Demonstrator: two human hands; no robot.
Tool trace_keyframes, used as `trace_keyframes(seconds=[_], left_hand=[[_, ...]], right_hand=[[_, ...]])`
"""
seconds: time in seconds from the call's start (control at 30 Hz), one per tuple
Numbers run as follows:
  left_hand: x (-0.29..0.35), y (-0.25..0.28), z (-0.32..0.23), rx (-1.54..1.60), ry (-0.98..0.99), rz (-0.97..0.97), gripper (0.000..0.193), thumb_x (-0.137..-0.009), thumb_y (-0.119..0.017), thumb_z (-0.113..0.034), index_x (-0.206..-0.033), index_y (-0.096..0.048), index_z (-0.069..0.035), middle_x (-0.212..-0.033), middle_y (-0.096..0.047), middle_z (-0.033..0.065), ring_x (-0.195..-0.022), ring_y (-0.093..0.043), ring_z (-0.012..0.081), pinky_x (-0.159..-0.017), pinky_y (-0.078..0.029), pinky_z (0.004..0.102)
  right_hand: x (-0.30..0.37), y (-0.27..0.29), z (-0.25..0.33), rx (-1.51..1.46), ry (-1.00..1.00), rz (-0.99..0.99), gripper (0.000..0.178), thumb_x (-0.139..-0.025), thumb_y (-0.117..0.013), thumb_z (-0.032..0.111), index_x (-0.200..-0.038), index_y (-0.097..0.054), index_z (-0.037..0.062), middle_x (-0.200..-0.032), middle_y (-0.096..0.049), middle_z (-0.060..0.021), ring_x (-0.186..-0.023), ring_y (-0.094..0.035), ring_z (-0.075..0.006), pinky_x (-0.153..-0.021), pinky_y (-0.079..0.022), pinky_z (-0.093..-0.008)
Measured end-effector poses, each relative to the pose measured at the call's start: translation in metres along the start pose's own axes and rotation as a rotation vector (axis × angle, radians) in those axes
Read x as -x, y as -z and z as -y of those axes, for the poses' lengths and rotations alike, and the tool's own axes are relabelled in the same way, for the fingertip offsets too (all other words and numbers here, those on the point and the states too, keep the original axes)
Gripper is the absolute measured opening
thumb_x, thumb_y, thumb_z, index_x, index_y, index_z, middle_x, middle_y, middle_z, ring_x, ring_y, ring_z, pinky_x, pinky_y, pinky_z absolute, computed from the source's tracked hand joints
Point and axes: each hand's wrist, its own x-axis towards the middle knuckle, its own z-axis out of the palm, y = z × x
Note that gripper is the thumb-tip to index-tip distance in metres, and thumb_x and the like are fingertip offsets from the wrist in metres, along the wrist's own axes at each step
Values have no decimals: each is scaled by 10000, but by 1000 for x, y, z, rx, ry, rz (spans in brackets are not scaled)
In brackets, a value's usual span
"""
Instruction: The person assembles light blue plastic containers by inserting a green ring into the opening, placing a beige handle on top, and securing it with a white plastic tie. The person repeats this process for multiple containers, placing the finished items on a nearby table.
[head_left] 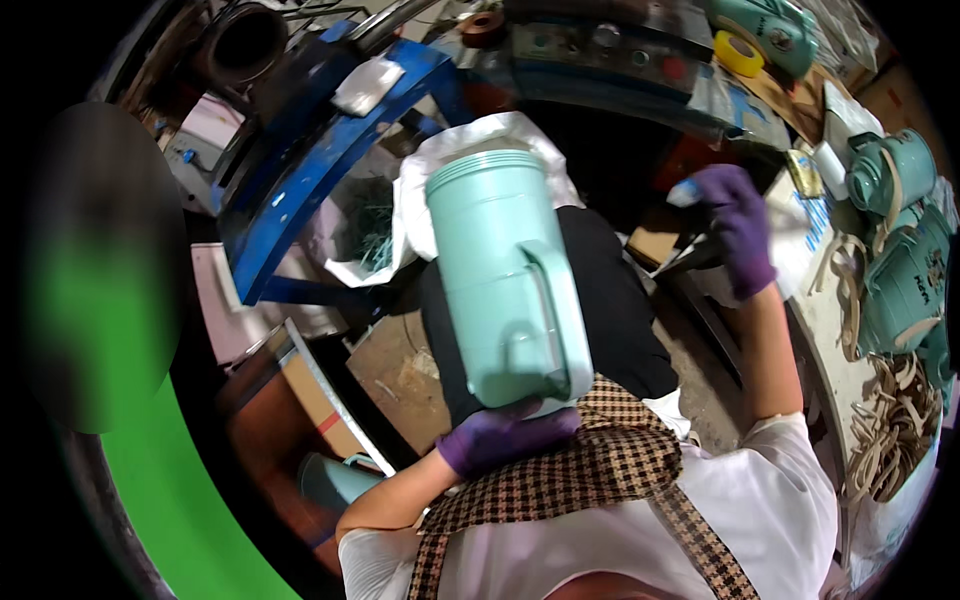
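Note:
A mint-green plastic jug with a side handle and a threaded rim lies tilted over my lap, its rim end away from me. Cupped under its base is my left hand, in a purple glove. To the right of the jug, clear of it, my right hand is raised in a purple glove with its fingers curled. A pale blue-white tip shows at its fingers. Just below that hand is a dark grey, blade-like shape; blur hides whether the fingers hold it.
A white sack with green scraps stands beyond the jug, next to a blue metal frame. On the right, a table holds mint-green jug parts and a heap of beige straps. Yellow tape lies at the back right.

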Motion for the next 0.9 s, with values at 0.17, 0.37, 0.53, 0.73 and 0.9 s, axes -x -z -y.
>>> trace_keyframes(seconds=[0.17,0.37,0.53,0.73,0.9], left_hand=[[-4,-2,21,419,117,12,385,-1032,-464,-185,-1405,-448,-90,-1390,-453,64,-1315,-425,159,-1156,-335,342],[-1,-1,36,434,119,-58,453,-991,-533,-169,-1413,-429,-42,-1443,-421,126,-1345,-428,227,-1152,-361,339],[16,11,27,995,418,-130,444,-936,-583,-212,-1373,-520,-175,-1443,-500,13,-1348,-448,218,-1127,-398,409],[54,32,64,1679,1521,-133,679,-735,-853,-369,-1281,-581,-71,-1221,-503,213,-1148,-502,437,-983,-448,521],[46,51,91,1870,2115,-410,717,-759,-792,-137,-1386,-485,28,-1332,-513,219,-1227,-522,355,-1063,-406,424]], right_hand=[[-15,-133,54,-158,-261,557,155,-870,-691,97,-974,-721,-14,-891,-688,-33,-890,-622,-124,-824,-506,-274],[-22,-153,55,-334,-536,593,169,-918,-725,164,-944,-733,-2,-826,-691,-22,-748,-591,-66,-723,-498,-233],[-20,-168,53,148,-302,720,289,-809,-811,188,-960,-644,8,-888,-665,-73,-803,-607,-121,-739,-501,-288],[-34,-178,4,-48,-334,669,752,-750,-855,400,-1290,-578,-43,-1178,-647,-180,-1068,-617,-227,-940,-500,-362],[-7,-215,-16,-205,-482,186,477,-857,-788,311,-1120,-673,-71,-1005,-706,-111,-912,-635,-153,-823,-521,-292]])
